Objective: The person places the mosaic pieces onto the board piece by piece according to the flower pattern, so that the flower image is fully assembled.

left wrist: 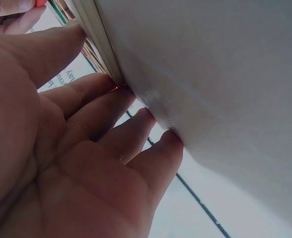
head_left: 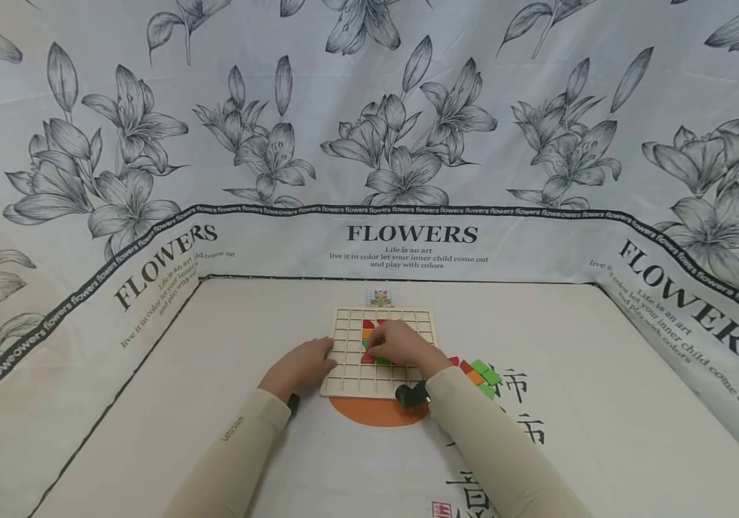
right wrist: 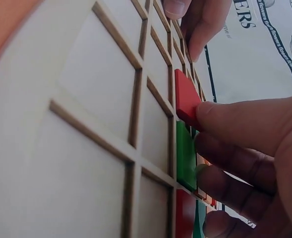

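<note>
**Upper-Limb Posture, L & R**

L forearm (head_left: 233, 453) reaches fwd and slants inward; L hand (head_left: 300, 367) shows its back in head view, its palm in wrist view, w/ L fingers (left wrist: 106, 111) slightly bent & L thumb (left wrist: 49, 54) spread apart from them. R forearm (head_left: 499, 446) also runs fwd and inward; R hand (head_left: 401, 344) is back uppermost, R thumb (right wrist: 245, 121) & R index (right wrist: 235, 156) pinching, other R fingers (right wrist: 232, 191) bent below.
</note>
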The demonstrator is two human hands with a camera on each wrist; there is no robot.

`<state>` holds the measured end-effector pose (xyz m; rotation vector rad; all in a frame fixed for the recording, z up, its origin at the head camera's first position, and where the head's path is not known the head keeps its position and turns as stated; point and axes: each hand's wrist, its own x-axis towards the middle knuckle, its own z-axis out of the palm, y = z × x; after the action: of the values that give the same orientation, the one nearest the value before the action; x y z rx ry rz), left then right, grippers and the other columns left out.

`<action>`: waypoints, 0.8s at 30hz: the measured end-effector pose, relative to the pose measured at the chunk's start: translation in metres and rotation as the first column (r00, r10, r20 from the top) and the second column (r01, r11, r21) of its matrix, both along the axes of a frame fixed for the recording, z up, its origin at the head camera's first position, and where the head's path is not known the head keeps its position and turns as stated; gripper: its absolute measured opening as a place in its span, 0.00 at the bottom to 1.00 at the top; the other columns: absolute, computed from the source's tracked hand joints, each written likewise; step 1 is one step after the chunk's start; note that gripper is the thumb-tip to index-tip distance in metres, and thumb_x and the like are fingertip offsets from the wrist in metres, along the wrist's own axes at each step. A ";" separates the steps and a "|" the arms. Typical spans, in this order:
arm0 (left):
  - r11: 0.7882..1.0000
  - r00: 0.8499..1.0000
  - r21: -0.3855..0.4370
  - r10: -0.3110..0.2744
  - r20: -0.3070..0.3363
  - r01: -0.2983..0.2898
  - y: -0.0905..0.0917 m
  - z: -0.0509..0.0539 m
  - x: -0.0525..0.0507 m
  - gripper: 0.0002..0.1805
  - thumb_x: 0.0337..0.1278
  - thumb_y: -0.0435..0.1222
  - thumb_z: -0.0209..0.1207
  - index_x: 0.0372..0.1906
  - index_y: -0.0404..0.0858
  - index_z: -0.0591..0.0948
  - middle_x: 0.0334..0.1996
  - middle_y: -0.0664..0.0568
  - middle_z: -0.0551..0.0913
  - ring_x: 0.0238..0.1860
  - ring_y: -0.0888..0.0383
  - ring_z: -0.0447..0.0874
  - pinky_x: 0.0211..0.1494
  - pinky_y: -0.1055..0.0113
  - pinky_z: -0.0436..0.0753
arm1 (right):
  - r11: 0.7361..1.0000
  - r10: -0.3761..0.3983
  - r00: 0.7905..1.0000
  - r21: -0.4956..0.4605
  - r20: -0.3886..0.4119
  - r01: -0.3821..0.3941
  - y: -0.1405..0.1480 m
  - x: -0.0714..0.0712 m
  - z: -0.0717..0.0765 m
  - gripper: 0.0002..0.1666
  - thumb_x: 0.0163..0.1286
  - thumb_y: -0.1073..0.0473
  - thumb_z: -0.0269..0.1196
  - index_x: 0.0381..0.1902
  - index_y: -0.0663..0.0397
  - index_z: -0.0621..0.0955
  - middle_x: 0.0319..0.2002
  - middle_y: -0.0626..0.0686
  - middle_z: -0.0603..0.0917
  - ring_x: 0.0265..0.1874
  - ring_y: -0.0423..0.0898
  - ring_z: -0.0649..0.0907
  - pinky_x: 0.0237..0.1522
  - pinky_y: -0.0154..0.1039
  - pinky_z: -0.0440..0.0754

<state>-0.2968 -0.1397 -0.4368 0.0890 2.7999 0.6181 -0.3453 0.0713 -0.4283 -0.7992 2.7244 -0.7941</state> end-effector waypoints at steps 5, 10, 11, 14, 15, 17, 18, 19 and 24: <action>1.000 1.000 0.004 -0.002 0.006 0.002 0.000 0.000 0.000 0.33 0.70 0.46 0.53 0.74 0.40 0.61 0.73 0.48 0.64 0.75 0.48 0.58 0.78 0.50 0.60 | 1.000 0.011 1.000 0.026 -0.015 -0.011 -0.001 0.001 0.000 0.05 0.66 0.57 0.65 0.30 0.44 0.87 0.29 0.42 0.85 0.25 0.41 0.77 0.29 0.33 0.77; 1.000 1.000 0.004 0.001 0.011 -0.001 0.000 0.001 0.000 0.33 0.69 0.47 0.53 0.74 0.40 0.61 0.73 0.48 0.64 0.75 0.49 0.58 0.77 0.50 0.60 | 0.998 0.032 0.999 0.051 -0.031 -0.030 -0.002 0.003 0.002 0.05 0.65 0.59 0.65 0.31 0.45 0.87 0.31 0.43 0.86 0.27 0.41 0.77 0.31 0.34 0.78; 1.000 1.000 0.004 0.003 0.012 -0.003 -0.001 0.001 0.000 0.33 0.69 0.47 0.53 0.74 0.41 0.61 0.73 0.48 0.64 0.75 0.49 0.58 0.77 0.50 0.60 | 0.998 0.034 0.999 0.055 -0.034 -0.032 -0.002 0.003 0.003 0.05 0.65 0.59 0.65 0.31 0.45 0.87 0.31 0.43 0.86 0.27 0.41 0.77 0.31 0.34 0.78; 1.000 1.000 0.006 0.008 0.021 -0.009 -0.001 0.001 0.001 0.34 0.69 0.47 0.53 0.74 0.41 0.60 0.73 0.48 0.63 0.75 0.49 0.58 0.77 0.50 0.60 | 0.997 0.032 0.999 0.070 -0.036 -0.029 -0.003 0.004 0.003 0.05 0.66 0.59 0.65 0.32 0.45 0.88 0.33 0.43 0.86 0.28 0.41 0.77 0.33 0.34 0.79; 1.000 1.000 0.007 0.010 0.024 -0.010 -0.001 0.001 0.001 0.34 0.69 0.47 0.53 0.74 0.41 0.60 0.73 0.49 0.63 0.75 0.49 0.58 0.78 0.49 0.60 | 0.997 0.032 0.999 0.075 -0.037 -0.029 -0.003 0.004 0.003 0.05 0.65 0.59 0.65 0.33 0.45 0.88 0.33 0.43 0.86 0.29 0.41 0.78 0.34 0.34 0.79; 1.000 1.000 0.006 0.011 0.026 -0.011 -0.001 0.000 0.000 0.34 0.69 0.47 0.53 0.74 0.41 0.60 0.73 0.48 0.63 0.75 0.48 0.58 0.77 0.49 0.60 | 0.996 0.032 0.999 0.085 -0.043 -0.028 -0.003 0.003 0.002 0.05 0.65 0.59 0.65 0.34 0.45 0.88 0.33 0.43 0.86 0.29 0.40 0.78 0.35 0.34 0.80; 1.000 1.000 0.007 0.011 0.027 -0.011 -0.001 0.000 0.000 0.34 0.69 0.47 0.53 0.74 0.41 0.61 0.73 0.48 0.63 0.75 0.48 0.58 0.77 0.49 0.60 | 0.996 0.032 0.998 0.089 -0.047 -0.028 -0.003 0.003 0.002 0.05 0.65 0.59 0.65 0.35 0.45 0.88 0.33 0.43 0.86 0.30 0.39 0.78 0.36 0.34 0.80; 1.000 1.000 0.006 0.011 0.027 -0.011 -0.001 0.000 -0.001 0.34 0.69 0.47 0.53 0.74 0.41 0.61 0.73 0.48 0.63 0.75 0.49 0.58 0.77 0.49 0.60 | 0.995 0.034 0.998 0.094 -0.054 -0.028 -0.003 0.003 0.001 0.05 0.65 0.58 0.65 0.35 0.45 0.88 0.34 0.43 0.87 0.30 0.39 0.78 0.37 0.34 0.80; 1.000 1.000 0.005 0.004 0.022 -0.004 0.000 -0.001 -0.003 0.33 0.69 0.47 0.53 0.74 0.41 0.61 0.73 0.48 0.63 0.75 0.49 0.57 0.77 0.50 0.60 | 0.993 0.057 0.993 0.105 -0.098 -0.047 0.002 0.004 0.005 0.09 0.67 0.60 0.62 0.38 0.45 0.88 0.39 0.43 0.87 0.34 0.40 0.78 0.40 0.35 0.80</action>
<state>-0.2997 -0.1401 -0.4382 0.0771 2.7782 0.6232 -0.3416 0.0737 -0.4238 -0.9074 2.7934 -0.6126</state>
